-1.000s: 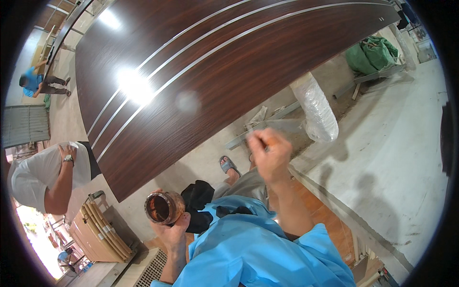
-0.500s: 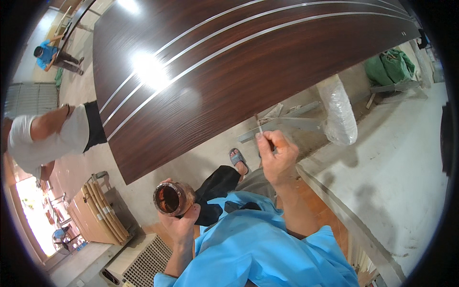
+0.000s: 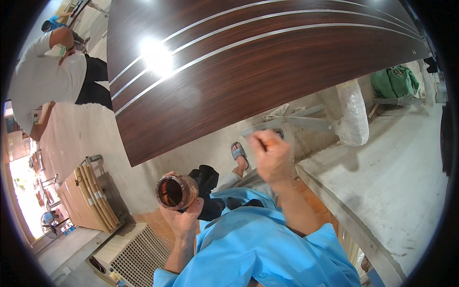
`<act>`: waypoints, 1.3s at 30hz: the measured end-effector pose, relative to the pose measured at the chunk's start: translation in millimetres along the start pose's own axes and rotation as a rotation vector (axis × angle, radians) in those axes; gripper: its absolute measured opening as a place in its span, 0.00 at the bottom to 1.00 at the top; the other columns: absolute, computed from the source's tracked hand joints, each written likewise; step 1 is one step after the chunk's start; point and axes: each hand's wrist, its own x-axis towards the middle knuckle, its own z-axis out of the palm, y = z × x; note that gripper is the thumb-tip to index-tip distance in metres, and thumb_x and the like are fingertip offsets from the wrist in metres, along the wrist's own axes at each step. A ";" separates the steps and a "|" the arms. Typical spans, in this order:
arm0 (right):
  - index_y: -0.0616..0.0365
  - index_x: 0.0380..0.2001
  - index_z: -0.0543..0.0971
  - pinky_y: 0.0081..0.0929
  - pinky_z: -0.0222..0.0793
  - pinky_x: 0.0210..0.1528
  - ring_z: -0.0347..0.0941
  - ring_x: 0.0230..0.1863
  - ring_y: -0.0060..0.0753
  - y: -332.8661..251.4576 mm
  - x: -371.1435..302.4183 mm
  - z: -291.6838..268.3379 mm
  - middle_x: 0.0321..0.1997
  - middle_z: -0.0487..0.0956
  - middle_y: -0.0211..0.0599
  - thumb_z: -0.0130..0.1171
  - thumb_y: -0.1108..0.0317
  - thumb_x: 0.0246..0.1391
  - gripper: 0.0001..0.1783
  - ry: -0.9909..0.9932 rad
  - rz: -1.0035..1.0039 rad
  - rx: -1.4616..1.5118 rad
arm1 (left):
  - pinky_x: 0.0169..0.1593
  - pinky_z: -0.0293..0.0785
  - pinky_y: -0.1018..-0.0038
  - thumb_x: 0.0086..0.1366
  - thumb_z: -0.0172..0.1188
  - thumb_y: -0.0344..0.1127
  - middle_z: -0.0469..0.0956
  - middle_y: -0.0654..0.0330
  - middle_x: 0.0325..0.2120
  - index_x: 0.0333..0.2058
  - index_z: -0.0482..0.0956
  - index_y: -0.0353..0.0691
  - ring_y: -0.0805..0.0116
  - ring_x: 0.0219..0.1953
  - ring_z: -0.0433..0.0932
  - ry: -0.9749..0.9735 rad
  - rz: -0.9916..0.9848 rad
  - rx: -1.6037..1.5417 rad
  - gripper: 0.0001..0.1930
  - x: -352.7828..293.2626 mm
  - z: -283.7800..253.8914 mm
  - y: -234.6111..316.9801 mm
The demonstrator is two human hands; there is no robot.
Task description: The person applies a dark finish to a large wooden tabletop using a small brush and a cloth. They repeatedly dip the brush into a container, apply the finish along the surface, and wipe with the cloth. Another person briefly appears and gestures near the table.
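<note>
My left hand [image 3: 185, 220] is wrapped round a stained jar [image 3: 190, 190], its mouth tipped toward me. Dark reddish-brown residue coats the rim and the inside. Out in front, my right hand [image 3: 272, 155] is closed and smeared by motion. A thin brush showed in that grip a moment ago; now it is too blurred or hidden to make out. Just beyond my right hand runs the near edge of a large dark-brown wood-grain panel [image 3: 239, 91], inlaid with three curved silver strips. Neither hand visibly touches the panel.
A person in a white shirt [image 3: 52, 74] stands at the panel's left end, another in blue [image 3: 56, 23] farther back. Plastic-wrapped roll [image 3: 353, 112] and grey metal bars [image 3: 306, 119] lie below the panel. Cardboard-like sheets [image 3: 83, 196] and a grilled cabinet [image 3: 136, 251] stand left.
My right hand has drawn slightly left and down from the panel edge, and the brush no longer shows clearly. The white-shirted person has shifted. The view has turned a little.
</note>
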 end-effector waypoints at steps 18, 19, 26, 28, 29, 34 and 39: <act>0.65 0.38 0.82 0.30 0.72 0.34 0.75 0.25 0.24 1.1 -8.7 14.6 0.22 0.79 0.37 0.54 0.70 0.65 0.10 -0.228 0.112 0.129 | 0.61 0.71 0.69 0.44 0.76 0.30 0.67 0.56 0.59 0.59 0.67 0.37 0.66 0.57 0.72 0.062 0.013 -0.019 0.41 -1.2 -24.0 -23.9; 0.66 0.38 0.82 0.28 0.71 0.33 0.74 0.25 0.23 6.2 -5.7 6.2 0.22 0.79 0.36 0.53 0.70 0.65 0.11 -0.206 0.150 0.145 | 0.61 0.71 0.69 0.45 0.76 0.30 0.67 0.56 0.59 0.59 0.67 0.37 0.66 0.57 0.72 0.061 0.011 -0.013 0.41 -0.9 -23.8 -25.5; 0.64 0.40 0.80 0.24 0.68 0.28 0.73 0.24 0.21 27.5 1.5 -16.7 0.22 0.79 0.34 0.54 0.65 0.67 0.12 0.043 0.253 0.209 | 0.63 0.69 0.68 0.45 0.76 0.32 0.67 0.56 0.60 0.59 0.67 0.37 0.65 0.59 0.70 0.072 0.001 -0.027 0.41 -2.3 -19.9 -35.4; 0.64 0.41 0.80 0.25 0.69 0.28 0.74 0.23 0.23 21.5 -3.4 -2.2 0.22 0.80 0.35 0.54 0.65 0.66 0.12 0.058 0.264 0.234 | 0.63 0.69 0.68 0.45 0.76 0.32 0.67 0.56 0.60 0.59 0.67 0.38 0.65 0.60 0.70 0.060 -0.007 -0.023 0.41 -1.4 -22.7 -36.4; 0.63 0.40 0.80 0.25 0.70 0.29 0.74 0.24 0.24 15.8 -7.2 7.1 0.23 0.80 0.36 0.55 0.66 0.66 0.11 -0.011 0.233 0.230 | 0.63 0.69 0.68 0.45 0.76 0.32 0.67 0.56 0.60 0.60 0.67 0.38 0.65 0.60 0.70 0.061 -0.001 -0.025 0.41 -0.9 -24.3 -36.4; 0.63 0.39 0.80 0.20 0.69 0.32 0.72 0.26 0.17 2.7 -18.9 33.5 0.23 0.80 0.28 0.58 0.70 0.64 0.07 -0.275 0.031 0.225 | 0.63 0.69 0.68 0.45 0.76 0.30 0.66 0.56 0.61 0.60 0.66 0.37 0.65 0.59 0.70 0.058 -0.027 -0.037 0.42 -1.7 -30.3 -36.6; 0.63 0.36 0.82 0.20 0.68 0.31 0.71 0.23 0.17 11.7 -15.3 27.9 0.22 0.80 0.32 0.59 0.69 0.63 0.08 -0.052 0.247 0.261 | 0.63 0.70 0.67 0.44 0.76 0.29 0.66 0.55 0.61 0.60 0.66 0.37 0.65 0.59 0.71 0.091 -0.045 -0.025 0.43 -7.8 -22.2 -44.5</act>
